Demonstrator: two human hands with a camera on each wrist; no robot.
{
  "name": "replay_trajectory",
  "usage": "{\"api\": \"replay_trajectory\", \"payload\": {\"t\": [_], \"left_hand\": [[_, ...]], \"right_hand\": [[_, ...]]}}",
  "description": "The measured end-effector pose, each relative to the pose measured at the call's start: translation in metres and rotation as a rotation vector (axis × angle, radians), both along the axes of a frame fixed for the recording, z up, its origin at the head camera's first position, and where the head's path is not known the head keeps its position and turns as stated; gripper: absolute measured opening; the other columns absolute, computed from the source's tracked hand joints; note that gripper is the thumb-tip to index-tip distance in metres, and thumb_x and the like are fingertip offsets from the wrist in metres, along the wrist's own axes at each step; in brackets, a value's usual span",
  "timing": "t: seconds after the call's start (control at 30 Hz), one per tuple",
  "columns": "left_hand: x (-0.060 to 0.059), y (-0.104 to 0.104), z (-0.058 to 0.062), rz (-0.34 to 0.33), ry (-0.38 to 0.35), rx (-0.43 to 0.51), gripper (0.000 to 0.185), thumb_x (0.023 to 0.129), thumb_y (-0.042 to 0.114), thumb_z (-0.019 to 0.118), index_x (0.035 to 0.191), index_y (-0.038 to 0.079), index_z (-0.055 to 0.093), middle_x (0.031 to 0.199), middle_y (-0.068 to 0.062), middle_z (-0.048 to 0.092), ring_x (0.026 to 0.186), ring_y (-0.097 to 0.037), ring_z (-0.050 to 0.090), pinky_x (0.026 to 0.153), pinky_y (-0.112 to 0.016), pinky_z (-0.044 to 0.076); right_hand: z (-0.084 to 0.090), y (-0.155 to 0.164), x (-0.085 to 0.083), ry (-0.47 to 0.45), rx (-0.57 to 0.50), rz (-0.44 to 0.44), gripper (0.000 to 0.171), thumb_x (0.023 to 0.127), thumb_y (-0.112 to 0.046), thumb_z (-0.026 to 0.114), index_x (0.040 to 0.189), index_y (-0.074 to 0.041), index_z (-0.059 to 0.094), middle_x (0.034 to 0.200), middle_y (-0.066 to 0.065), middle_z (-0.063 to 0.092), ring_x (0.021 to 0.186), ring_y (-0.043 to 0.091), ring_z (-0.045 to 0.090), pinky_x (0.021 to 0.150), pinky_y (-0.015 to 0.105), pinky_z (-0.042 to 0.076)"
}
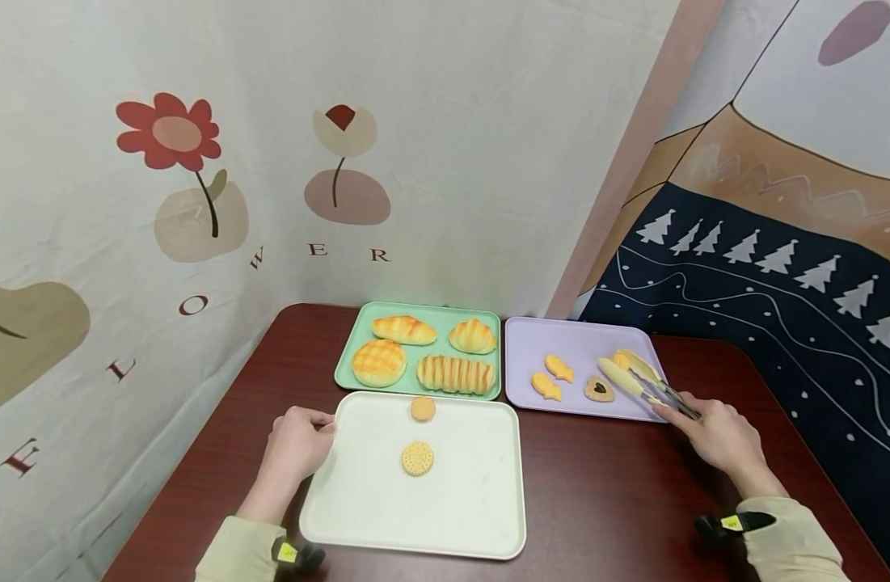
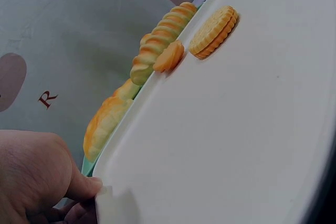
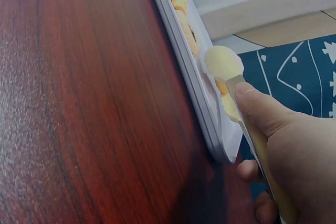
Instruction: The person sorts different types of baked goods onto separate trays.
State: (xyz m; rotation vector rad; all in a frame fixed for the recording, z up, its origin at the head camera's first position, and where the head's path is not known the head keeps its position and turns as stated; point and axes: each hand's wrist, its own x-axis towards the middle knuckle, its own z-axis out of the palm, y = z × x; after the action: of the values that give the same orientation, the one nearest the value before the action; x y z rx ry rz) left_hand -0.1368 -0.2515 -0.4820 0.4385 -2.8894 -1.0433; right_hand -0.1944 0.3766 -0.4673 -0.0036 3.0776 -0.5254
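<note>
My left hand (image 1: 299,443) pinches the left rim of the white tray (image 1: 459,509) between thumb and fingers. On that tray lie a round yellow sandwich cookie (image 1: 418,458) and a smaller orange-tan cookie (image 1: 423,409) near its far edge. My right hand (image 1: 721,440) grips food tongs (image 1: 651,390) with pale yellow tips. Those tips reach over the lilac tray (image 1: 517,356), spread around a small orange piece (image 1: 622,360) that they partly hide. Left of the tongs sit a cookie with a dark heart centre (image 1: 599,389) and two fish-shaped crackers (image 1: 546,385).
Behind the white tray, a mint green tray (image 1: 445,314) carries a round bun (image 1: 379,362), a croissant (image 1: 473,336), a long roll (image 1: 404,329) and a striped twisted bread (image 1: 455,374). A printed cloth wall (image 1: 445,145) borders the dark red wooden table (image 1: 597,485).
</note>
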Motion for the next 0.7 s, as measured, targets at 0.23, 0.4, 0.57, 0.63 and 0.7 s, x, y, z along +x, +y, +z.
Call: {"api": "replay_trajectory", "payload": {"t": [0.23, 0.4, 0.57, 0.63, 0.7], "left_hand": [[0.0005, 0.0006, 0.0006, 0.002, 0.0, -0.002, 0.024, 0.096, 0.012, 0.067, 0.11, 0.001, 0.082, 0.11, -0.021, 0.076, 0.084, -0.034, 0.071, 0.064, -0.044, 0.055], [0.0009, 0.0012, 0.0011, 0.002, 0.001, 0.002, 0.024, 0.095, 0.012, 0.066, 0.11, 0.001, 0.082, 0.11, -0.021, 0.076, 0.081, -0.031, 0.07, 0.061, -0.041, 0.054], [0.0013, 0.0015, 0.0017, 0.006, 0.001, -0.001, 0.024, 0.095, 0.012, 0.067, 0.11, 0.001, 0.082, 0.11, -0.022, 0.076, 0.081, -0.032, 0.07, 0.062, -0.042, 0.054], [0.0014, 0.0016, 0.002, 0.007, 0.0, 0.001, 0.024, 0.096, 0.012, 0.067, 0.11, 0.001, 0.082, 0.11, -0.022, 0.076, 0.082, -0.032, 0.07, 0.062, -0.042, 0.054], [0.0014, 0.0016, 0.002, 0.007, 0.0, 0.0, 0.024, 0.096, 0.012, 0.067, 0.11, 0.001, 0.082, 0.11, -0.022, 0.076, 0.082, -0.033, 0.07, 0.063, -0.043, 0.054]], "right_hand": [[-0.0025, 0.0039, 0.0004, -0.014, 0.007, -0.003, 0.101, 0.097, -0.077, 0.052, 0.148, 0.011, 0.052, 0.14, 0.043, 0.051, 0.098, 0.042, 0.062, 0.063, 0.041, 0.045], [-0.0025, 0.004, 0.0012, -0.019, 0.005, -0.004, 0.102, 0.097, -0.077, 0.052, 0.148, 0.011, 0.052, 0.14, 0.043, 0.051, 0.098, 0.043, 0.062, 0.066, 0.047, 0.048], [-0.0015, 0.0045, 0.0018, -0.022, 0.007, -0.009, 0.104, 0.097, -0.077, 0.053, 0.148, 0.014, 0.049, 0.141, 0.044, 0.049, 0.102, 0.047, 0.061, 0.072, 0.057, 0.05], [-0.0004, 0.0045, 0.0021, -0.021, 0.006, -0.012, 0.105, 0.097, -0.077, 0.053, 0.149, 0.014, 0.048, 0.141, 0.045, 0.049, 0.101, 0.048, 0.061, 0.073, 0.059, 0.05], [0.0012, 0.0039, 0.0026, -0.016, 0.005, -0.017, 0.105, 0.097, -0.077, 0.053, 0.149, 0.014, 0.048, 0.14, 0.045, 0.049, 0.1, 0.048, 0.061, 0.073, 0.059, 0.05]]}}
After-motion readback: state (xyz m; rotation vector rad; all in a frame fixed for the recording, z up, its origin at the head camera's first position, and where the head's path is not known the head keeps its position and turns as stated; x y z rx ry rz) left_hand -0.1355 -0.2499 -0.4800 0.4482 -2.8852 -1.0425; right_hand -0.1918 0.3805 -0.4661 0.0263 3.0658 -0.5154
